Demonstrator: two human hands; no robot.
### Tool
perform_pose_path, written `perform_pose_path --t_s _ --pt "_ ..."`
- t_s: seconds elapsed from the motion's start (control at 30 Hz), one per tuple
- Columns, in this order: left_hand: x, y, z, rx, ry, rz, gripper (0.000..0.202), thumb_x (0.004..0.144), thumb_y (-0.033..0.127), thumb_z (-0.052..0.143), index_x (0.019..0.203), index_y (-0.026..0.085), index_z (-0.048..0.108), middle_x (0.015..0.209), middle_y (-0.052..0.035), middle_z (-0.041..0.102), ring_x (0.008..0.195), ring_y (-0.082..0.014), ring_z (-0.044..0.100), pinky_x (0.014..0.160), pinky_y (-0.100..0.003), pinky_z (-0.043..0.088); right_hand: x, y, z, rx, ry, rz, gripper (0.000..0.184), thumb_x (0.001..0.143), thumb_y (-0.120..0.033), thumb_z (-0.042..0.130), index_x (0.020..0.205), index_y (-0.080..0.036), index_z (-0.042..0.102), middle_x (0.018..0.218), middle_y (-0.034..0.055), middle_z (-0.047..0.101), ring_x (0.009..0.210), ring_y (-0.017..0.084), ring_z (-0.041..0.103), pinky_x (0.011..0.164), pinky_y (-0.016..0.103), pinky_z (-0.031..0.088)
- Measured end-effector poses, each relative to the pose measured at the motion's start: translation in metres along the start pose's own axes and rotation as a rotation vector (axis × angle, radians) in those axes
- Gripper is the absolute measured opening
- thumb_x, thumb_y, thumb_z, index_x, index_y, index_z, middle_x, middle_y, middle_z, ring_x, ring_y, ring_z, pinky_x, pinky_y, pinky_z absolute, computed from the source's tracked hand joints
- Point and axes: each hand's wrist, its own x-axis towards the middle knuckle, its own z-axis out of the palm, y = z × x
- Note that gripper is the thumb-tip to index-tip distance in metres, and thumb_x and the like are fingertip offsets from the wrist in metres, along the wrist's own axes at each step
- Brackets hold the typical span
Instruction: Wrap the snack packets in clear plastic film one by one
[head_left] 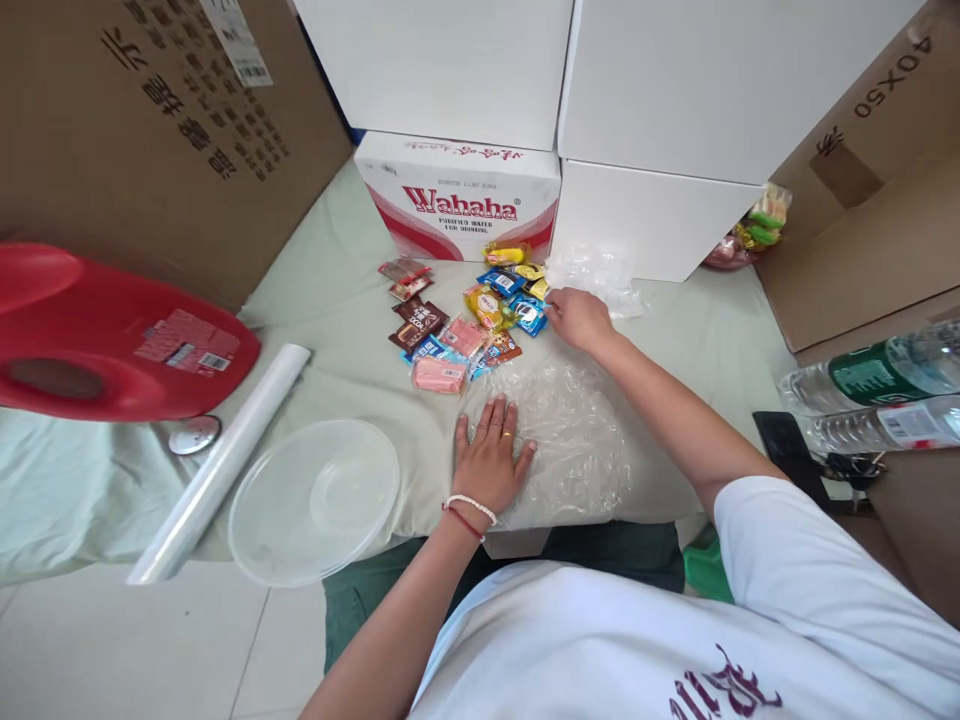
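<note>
My left hand (491, 455) lies flat with fingers spread on the left edge of a crumpled sheet of clear plastic wrap (577, 440) on the pale green cloth (337, 290). My right hand (579, 318) reaches forward, fingers curled at a blue snack packet (527, 314) on the right side of a pile of several small wrapped snacks (457, 335). Whether it grips the packet is unclear. A second bit of crumpled clear plastic (596, 275) lies just beyond the right hand.
A clear plastic bowl (315, 500) and a roll of cling film (225, 465) lie left of my left hand. A red plastic stool (112, 340), cardboard boxes (150, 120), a Wahaha water carton (457, 195), white boxes (690, 100) and water bottles (877, 395) ring the cloth.
</note>
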Motion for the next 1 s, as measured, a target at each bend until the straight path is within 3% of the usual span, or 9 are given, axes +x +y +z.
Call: perform_pose_path --t_s 0.1,0.2,0.4,0.53,0.67,0.8,0.9,1.0 --pt "-0.001 0.000 0.000 -0.014 0.000 0.000 0.067 0.107 0.053 0.032 0.163 0.017 0.037 0.172 -0.0123 0.028 0.160 -0.0305 0.030 0.128 -0.063 0.020 0.018 -0.025 0.017 0.042 -0.056 0.015 0.045 0.099 -0.039 0.057 0.140 -0.021 0.060 0.135 0.0163 0.068 0.116 0.033 0.066 0.090 0.038 0.052" --pt "-0.002 0.000 0.000 -0.025 0.014 0.003 0.066 0.106 0.052 0.034 0.163 0.018 0.037 0.172 -0.0125 0.030 0.160 -0.0303 0.030 0.129 -0.062 0.019 0.028 -0.034 0.030 0.064 -0.124 0.094 0.041 0.094 -0.042 0.066 0.129 -0.019 0.067 0.128 0.0174 0.071 0.116 0.034 0.067 0.089 0.037 0.052" --pt "-0.002 -0.002 0.000 -0.054 0.013 0.003 0.066 0.107 0.051 0.033 0.163 0.017 0.037 0.172 -0.0125 0.030 0.160 -0.0287 0.028 0.131 -0.061 0.014 0.007 -0.006 0.039 0.212 -0.173 0.167 0.032 0.089 -0.043 0.069 0.107 -0.017 0.072 0.105 0.0125 0.074 0.097 0.029 0.068 0.081 0.035 0.050" --pt "-0.002 -0.002 -0.002 -0.087 -0.009 -0.001 0.065 0.108 0.050 0.030 0.162 0.017 0.038 0.172 -0.0121 0.028 0.161 -0.0282 0.027 0.131 -0.061 0.011 0.019 0.007 0.030 0.396 0.009 0.126 0.035 0.092 -0.040 0.059 0.117 -0.017 0.067 0.103 0.0089 0.072 0.092 0.025 0.065 0.084 0.036 0.050" --pt "-0.002 -0.001 -0.005 -0.113 -0.024 -0.008 0.063 0.107 0.048 0.033 0.163 0.018 0.037 0.172 -0.0130 0.030 0.161 -0.0300 0.028 0.130 -0.063 0.012 0.070 -0.017 0.022 0.358 0.107 0.016 0.039 0.096 -0.039 0.052 0.125 -0.015 0.063 0.115 0.0122 0.071 0.105 0.027 0.063 0.097 0.040 0.048" --pt "-0.002 -0.001 -0.004 -0.120 -0.023 -0.010 0.063 0.107 0.048 0.032 0.163 0.018 0.037 0.172 -0.0126 0.030 0.161 -0.0292 0.028 0.131 -0.062 0.012 0.115 -0.052 0.026 0.161 -0.071 -0.005 0.041 0.097 -0.037 0.056 0.128 -0.011 0.063 0.125 0.0185 0.070 0.119 0.032 0.060 0.109 0.047 0.043" --pt "-0.002 -0.002 -0.003 -0.116 -0.017 -0.002 0.063 0.108 0.048 0.030 0.163 0.018 0.037 0.172 -0.0115 0.030 0.161 -0.0283 0.027 0.131 -0.061 0.011 0.125 -0.068 0.028 0.132 -0.164 0.071 0.047 0.094 -0.039 0.064 0.132 -0.011 0.061 0.133 0.0207 0.067 0.122 0.034 0.060 0.107 0.049 0.046" --pt "-0.003 -0.002 -0.003 -0.114 -0.011 0.000 0.063 0.108 0.049 0.031 0.162 0.018 0.039 0.172 -0.0118 0.031 0.160 -0.0288 0.028 0.131 -0.062 0.012 0.115 -0.070 0.027 0.144 -0.097 0.099 0.049 0.088 -0.037 0.070 0.130 -0.013 0.061 0.131 0.0190 0.068 0.123 0.036 0.058 0.106 0.052 0.047"
